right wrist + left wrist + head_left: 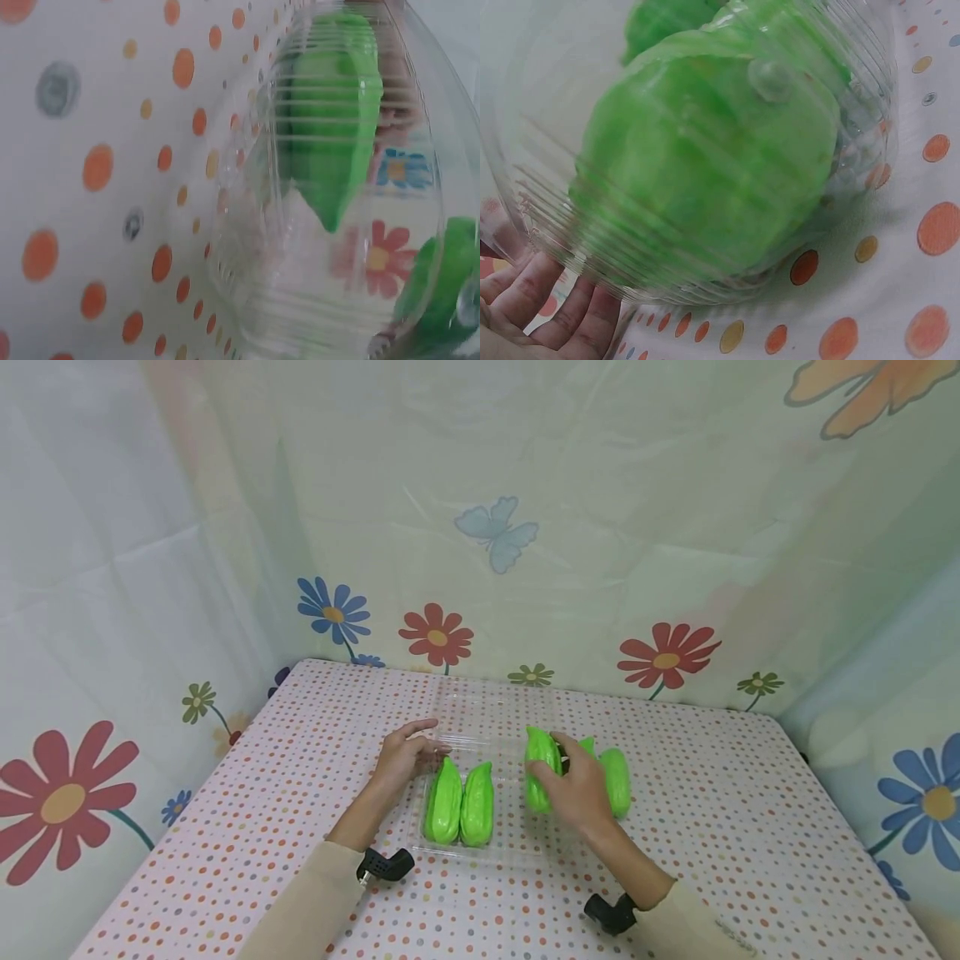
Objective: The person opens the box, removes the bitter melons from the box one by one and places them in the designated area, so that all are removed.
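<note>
A clear plastic clamshell box point(517, 839) lies with its lid point(491, 710) folded back. Side by side in its left part rest two bright green toy gourds point(445, 806) point(477, 806), long and pointed at the far end. My left hand point(397, 764) is at the box's left side, its fingertips touching the clear wall in the left wrist view. Over the right part, my right hand point(577, 785) grips another green gourd point(536, 768) between thumb and fingers. That held gourd point(442, 292) shows partly at the right wrist view's lower right.
To the right of the box, another green gourd point(617, 783) lies on the dotted tablecloth point(720, 827), and a green tip point(587, 745) shows behind my right hand. A flower-printed curtain point(555, 568) surrounds the table's back and sides.
</note>
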`<state>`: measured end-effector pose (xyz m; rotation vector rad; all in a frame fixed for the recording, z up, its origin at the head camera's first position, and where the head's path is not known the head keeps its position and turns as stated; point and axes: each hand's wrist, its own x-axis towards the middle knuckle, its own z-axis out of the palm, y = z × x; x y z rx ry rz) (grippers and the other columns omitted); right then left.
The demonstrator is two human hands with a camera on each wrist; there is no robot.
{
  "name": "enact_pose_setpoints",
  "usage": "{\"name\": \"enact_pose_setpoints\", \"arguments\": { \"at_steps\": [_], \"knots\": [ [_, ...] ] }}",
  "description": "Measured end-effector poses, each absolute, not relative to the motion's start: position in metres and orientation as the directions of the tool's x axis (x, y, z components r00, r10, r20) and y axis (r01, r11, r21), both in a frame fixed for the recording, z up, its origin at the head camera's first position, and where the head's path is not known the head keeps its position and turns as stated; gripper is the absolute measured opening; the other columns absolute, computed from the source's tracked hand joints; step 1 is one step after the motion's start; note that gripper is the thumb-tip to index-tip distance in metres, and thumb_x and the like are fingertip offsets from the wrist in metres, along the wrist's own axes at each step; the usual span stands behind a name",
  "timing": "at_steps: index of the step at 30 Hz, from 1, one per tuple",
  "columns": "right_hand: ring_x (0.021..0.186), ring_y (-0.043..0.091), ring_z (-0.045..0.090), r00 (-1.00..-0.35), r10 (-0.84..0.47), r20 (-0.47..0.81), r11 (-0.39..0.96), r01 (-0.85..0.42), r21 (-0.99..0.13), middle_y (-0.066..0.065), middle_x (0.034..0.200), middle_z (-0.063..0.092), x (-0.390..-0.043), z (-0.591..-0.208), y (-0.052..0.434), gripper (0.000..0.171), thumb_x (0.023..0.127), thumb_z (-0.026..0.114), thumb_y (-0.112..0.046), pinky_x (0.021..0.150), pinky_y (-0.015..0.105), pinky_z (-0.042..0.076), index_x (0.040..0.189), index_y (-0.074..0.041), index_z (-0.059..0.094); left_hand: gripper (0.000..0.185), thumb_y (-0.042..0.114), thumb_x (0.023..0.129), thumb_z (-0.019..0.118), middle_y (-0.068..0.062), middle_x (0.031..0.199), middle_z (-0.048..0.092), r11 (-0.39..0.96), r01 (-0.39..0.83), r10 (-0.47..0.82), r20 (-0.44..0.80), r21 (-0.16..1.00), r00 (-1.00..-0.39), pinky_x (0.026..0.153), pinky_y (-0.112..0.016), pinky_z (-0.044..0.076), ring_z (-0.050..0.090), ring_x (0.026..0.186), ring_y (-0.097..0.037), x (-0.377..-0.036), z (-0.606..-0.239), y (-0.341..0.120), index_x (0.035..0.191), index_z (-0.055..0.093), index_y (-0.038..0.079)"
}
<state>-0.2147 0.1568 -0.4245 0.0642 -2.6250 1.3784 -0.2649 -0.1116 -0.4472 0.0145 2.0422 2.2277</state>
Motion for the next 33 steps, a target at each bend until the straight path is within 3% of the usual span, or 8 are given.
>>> {"name": "enact_pose_setpoints", "arguments": {
  "at_steps": [8,19,33],
  "knots": [
    [0.096,0.03,0.064,-0.975,0.081,0.206,0.616,-0.113,-0.779,0.02,0.118,0.064,-0.217,-0.422,0.167,0.068,0.092,0.069,-0.028,0.077,0.038,0.059,0.149,-0.001,0.045,0.055,-0.001,0.091,0.049,-0.021,0.107,0.075,-0.091,-0.096,0.078,-0.089,0.991,-0.993,0.082,-0.039,0.059,0.074,0.092,-0.026,-0.282,-0.473,-0.114,0.146,0.051,0.002],
    [0.092,0.03,0.063,-0.971,0.114,0.209,0.601,-0.1,-0.793,0.02,0.111,0.064,-0.22,-0.421,0.18,0.062,0.091,0.068,-0.027,0.069,0.03,0.056,0.145,-0.001,0.05,0.054,0.001,0.089,0.051,-0.018,0.104,0.076,-0.093,-0.083,0.051,-0.078,0.992,-0.996,0.077,-0.033,0.06,0.074,0.088,-0.022,-0.281,-0.473,-0.111,0.143,0.056,0.006],
    [0.098,0.031,0.061,-0.964,0.192,0.185,0.628,-0.024,-0.778,0.02,0.116,0.062,-0.223,-0.422,0.204,0.063,0.094,0.065,-0.032,0.071,0.029,0.054,0.148,-0.003,0.048,0.055,0.001,0.089,0.051,-0.017,0.103,0.076,-0.097,-0.077,0.058,-0.072,0.992,-0.996,0.076,-0.032,0.06,0.074,0.088,-0.022,-0.283,-0.475,-0.112,0.143,0.056,0.005]
  ]
}}
